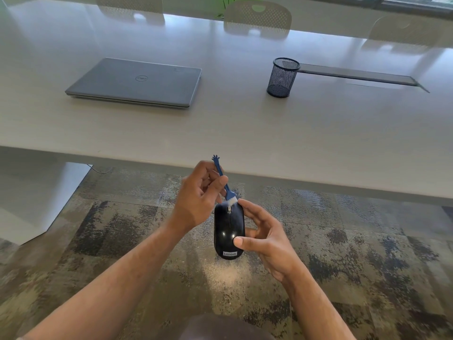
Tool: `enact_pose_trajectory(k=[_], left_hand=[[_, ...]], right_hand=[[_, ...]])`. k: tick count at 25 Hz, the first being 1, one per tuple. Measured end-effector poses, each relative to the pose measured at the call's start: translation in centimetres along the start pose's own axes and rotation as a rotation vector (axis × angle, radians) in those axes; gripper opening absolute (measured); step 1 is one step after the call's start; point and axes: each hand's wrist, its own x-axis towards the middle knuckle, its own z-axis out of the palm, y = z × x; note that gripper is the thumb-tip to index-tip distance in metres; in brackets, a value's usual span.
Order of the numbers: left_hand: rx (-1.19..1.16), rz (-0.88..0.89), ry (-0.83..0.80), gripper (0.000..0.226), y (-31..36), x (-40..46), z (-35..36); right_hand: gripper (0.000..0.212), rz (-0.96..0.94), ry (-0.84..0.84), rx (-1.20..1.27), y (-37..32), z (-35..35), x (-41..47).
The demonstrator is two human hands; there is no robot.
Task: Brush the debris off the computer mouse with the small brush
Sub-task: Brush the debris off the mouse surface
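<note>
A glossy black computer mouse [228, 231] is held in the air over the carpet, just in front of the table edge. My right hand [264, 238] grips it from the right side, thumb on its rear top and a finger along its front edge. My left hand [198, 195] pinches a small blue brush [221, 177] by its thin handle. The brush's white bristles touch the front of the mouse by the scroll wheel, where a pale dusty film shows.
The long pale table [245, 123] carries a closed grey laptop [137, 82] at the left and a black mesh pen cup [282, 77] at the right, beside a grey cable flap [358, 74]. Chairs stand behind the table. Patterned carpet [122, 229] lies below my hands.
</note>
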Motion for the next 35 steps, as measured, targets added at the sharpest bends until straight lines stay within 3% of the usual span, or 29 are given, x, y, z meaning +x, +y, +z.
enact_pose_trajectory(k=[5, 11, 17, 24, 28, 35], left_hand=[[0.138, -0.022, 0.057, 0.015, -0.5, 0.2, -0.7], [0.031, 0.025, -0.010, 0.026, 0.3, 0.2, -0.1], [0.208, -0.026, 0.065, 0.025, -0.6, 0.4, -1.2], [0.074, -0.053, 0.101, 0.025, -1.0, 0.0, -1.5], [-0.117, -0.142, 0.085, 0.009, -2.1, -1.3, -1.9], [-0.273, -0.230, 0.218, 0.005, -2.7, -0.7, -2.1]], right_hand=[[0.083, 0.003, 0.017, -0.001, 0.2, -0.1, -0.1], [0.082, -0.006, 0.007, 0.001, 0.1, -0.2, 0.1], [0.082, -0.009, 0.019, 0.000, 0.0, -0.6, -0.1], [0.082, -0.012, 0.016, 0.018, -0.2, -0.8, 0.0], [0.081, -0.015, 0.014, 0.049, -0.4, -0.9, 0.0], [0.077, 0.001, -0.005, 0.070, -0.2, -0.8, 0.3]])
